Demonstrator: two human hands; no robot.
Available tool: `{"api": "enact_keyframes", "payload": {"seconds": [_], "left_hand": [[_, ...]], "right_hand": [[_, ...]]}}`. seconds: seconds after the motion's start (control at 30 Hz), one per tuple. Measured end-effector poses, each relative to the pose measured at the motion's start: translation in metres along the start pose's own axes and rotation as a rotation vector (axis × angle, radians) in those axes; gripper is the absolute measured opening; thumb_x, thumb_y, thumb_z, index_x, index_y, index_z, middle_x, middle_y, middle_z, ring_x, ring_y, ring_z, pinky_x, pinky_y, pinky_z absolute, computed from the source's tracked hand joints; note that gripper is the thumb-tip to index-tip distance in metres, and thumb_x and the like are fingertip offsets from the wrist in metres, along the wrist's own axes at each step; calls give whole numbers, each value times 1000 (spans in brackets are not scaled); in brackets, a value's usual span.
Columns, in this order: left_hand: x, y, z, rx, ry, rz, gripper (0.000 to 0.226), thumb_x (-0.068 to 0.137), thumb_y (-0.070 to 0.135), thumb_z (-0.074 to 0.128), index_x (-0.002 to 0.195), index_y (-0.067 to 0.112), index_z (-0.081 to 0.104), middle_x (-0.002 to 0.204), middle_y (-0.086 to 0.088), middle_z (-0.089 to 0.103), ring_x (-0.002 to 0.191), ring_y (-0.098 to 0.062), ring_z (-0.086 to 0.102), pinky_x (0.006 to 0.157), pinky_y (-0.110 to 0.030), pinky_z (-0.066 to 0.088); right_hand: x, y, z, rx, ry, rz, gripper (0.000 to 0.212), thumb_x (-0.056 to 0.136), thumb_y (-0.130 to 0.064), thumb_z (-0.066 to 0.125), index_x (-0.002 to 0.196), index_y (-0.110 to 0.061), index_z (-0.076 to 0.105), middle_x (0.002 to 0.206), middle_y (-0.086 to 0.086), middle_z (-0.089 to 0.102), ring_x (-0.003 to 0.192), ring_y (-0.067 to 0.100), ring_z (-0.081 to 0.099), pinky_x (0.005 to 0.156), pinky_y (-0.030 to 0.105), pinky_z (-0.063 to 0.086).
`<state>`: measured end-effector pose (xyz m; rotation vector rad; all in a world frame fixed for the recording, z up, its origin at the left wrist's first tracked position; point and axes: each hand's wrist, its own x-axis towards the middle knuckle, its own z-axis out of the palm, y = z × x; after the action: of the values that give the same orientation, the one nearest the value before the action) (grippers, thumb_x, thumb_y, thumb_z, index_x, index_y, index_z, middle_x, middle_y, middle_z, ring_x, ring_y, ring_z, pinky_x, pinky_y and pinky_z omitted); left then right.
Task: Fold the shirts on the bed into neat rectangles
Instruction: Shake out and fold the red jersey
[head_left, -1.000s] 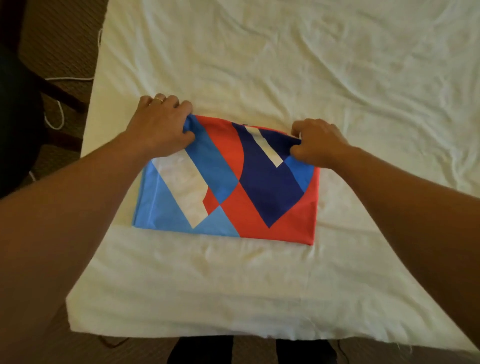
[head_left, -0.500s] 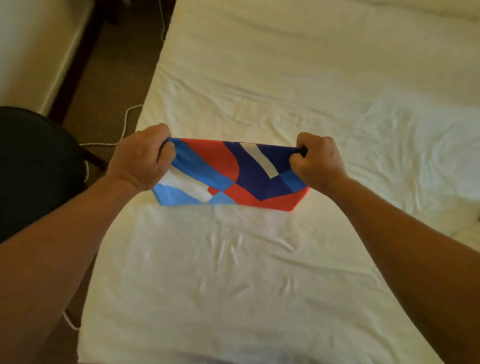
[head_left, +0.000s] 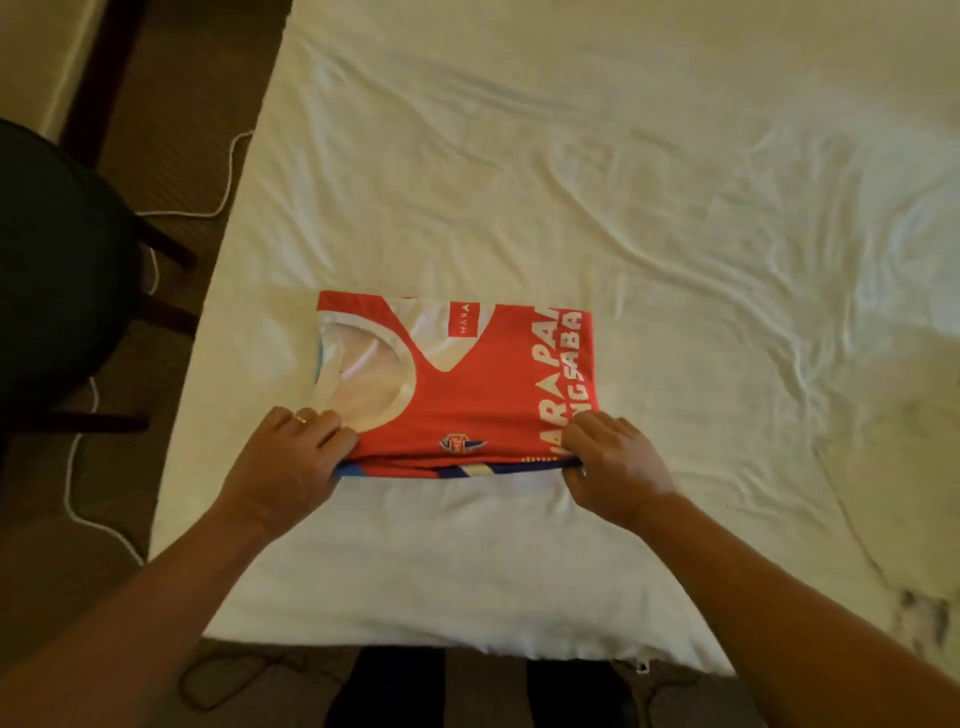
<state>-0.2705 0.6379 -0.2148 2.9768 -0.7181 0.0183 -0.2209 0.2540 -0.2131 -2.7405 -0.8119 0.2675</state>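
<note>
White, wrinkled cotton sheeting covers the bed (head_left: 571, 182), which fills most of the head view and stretches away beyond both hands and out past the right hand. Dark carpeted floor (head_left: 171, 130) is seen to the outside of the left hand, along the bed's edge, and a black round-backed chair (head_left: 57, 291) stands there, well apart from that hand. A thin white cable (head_left: 78, 467) is trailed over the floor between the chair and the bed.

Directly ahead of both hands, a red folded jersey shirt with white lettering and a white collar (head_left: 467, 384) is laid flat on the sheet as a neat rectangle. Its collar opening lies just beyond the left hand, while the large white letters run along the edge just beyond the right hand. A small crest is printed between the two hands, and blue, white and red layers are shown along the near folded edge.

The left hand (head_left: 291, 462) is curled around the near corner of the shirt, fingers on top. The right hand (head_left: 613, 462) is pinching the opposite near corner in the same way. A gold ring (head_left: 301, 417) is worn on a left finger.
</note>
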Motion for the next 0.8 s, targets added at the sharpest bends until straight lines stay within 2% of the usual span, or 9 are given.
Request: {"api": "enact_keyframes", "payload": {"seconds": [0.07, 0.13, 0.27, 0.37, 0.43, 0.57, 0.63, 0.7, 0.8], "left_hand": [[-28, 23, 15, 11, -92, 7, 20, 77, 13, 49, 85, 10, 67, 82, -12, 61, 69, -35, 60, 66, -43, 40], [-44, 37, 19, -27, -196, -28, 20, 76, 25, 54, 86, 11, 65, 86, -10, 63, 75, -34, 62, 70, -43, 38], [-27, 43, 13, -157, -158, -141, 30, 80, 42, 60, 81, 12, 65, 86, -7, 62, 76, -32, 58, 73, -42, 35], [19, 39, 12, -135, -33, -229, 32, 89, 37, 56, 99, 10, 68, 100, -11, 65, 84, -36, 59, 74, -43, 39], [54, 38, 15, -127, -37, -279, 42, 91, 41, 55, 118, 11, 63, 120, -12, 62, 104, -37, 59, 85, -46, 42], [101, 30, 39, -48, -269, -311, 67, 97, 56, 38, 153, 19, 37, 159, -13, 35, 147, -38, 30, 114, -57, 27], [108, 16, 49, 48, -337, -494, 67, 99, 56, 32, 156, 20, 32, 165, -16, 25, 152, -37, 19, 119, -61, 17], [107, 2, 50, 76, -323, -682, 69, 99, 54, 31, 158, 18, 27, 168, -17, 16, 155, -36, 9, 120, -61, 8], [101, -1, 38, -49, -164, -915, 72, 96, 52, 38, 158, 18, 25, 166, -16, 17, 153, -37, 14, 118, -59, 15]], "right_hand": [[-30, -8, 22, -13, -223, 52, 38, 75, -25, 84, 107, -13, 68, 108, 8, 73, 92, 34, 72, 75, 48, 62], [-44, -12, 29, 10, -284, 66, 30, 78, -27, 77, 103, -12, 72, 107, 6, 74, 92, 33, 72, 77, 48, 62], [-21, -12, 27, 123, -63, 156, 21, 87, -27, 65, 94, -9, 70, 96, 7, 74, 81, 30, 71, 73, 43, 62], [17, -14, 26, 89, 100, 180, 28, 94, -28, 54, 105, -6, 68, 108, 9, 69, 97, 33, 66, 79, 46, 59], [43, -18, 26, 57, 101, 226, 40, 96, -36, 47, 120, -9, 63, 125, 10, 61, 113, 35, 58, 89, 52, 53], [75, -21, 38, 8, -166, 296, 63, 102, -58, 30, 157, -28, 29, 167, 6, 19, 152, 34, 19, 119, 55, 22], [78, -14, 49, -29, -289, 314, 70, 100, -67, 17, 161, -36, 6, 170, -1, -8, 156, 26, -5, 123, 54, 7], [74, -8, 56, -33, -311, 328, 73, 98, -71, 12, 160, -38, -4, 168, -3, -17, 155, 23, -13, 124, 54, 2], [66, -9, 52, 86, -198, 399, 69, 101, -68, 21, 161, -37, 9, 170, -4, -8, 156, 24, -6, 122, 51, 4]]}}
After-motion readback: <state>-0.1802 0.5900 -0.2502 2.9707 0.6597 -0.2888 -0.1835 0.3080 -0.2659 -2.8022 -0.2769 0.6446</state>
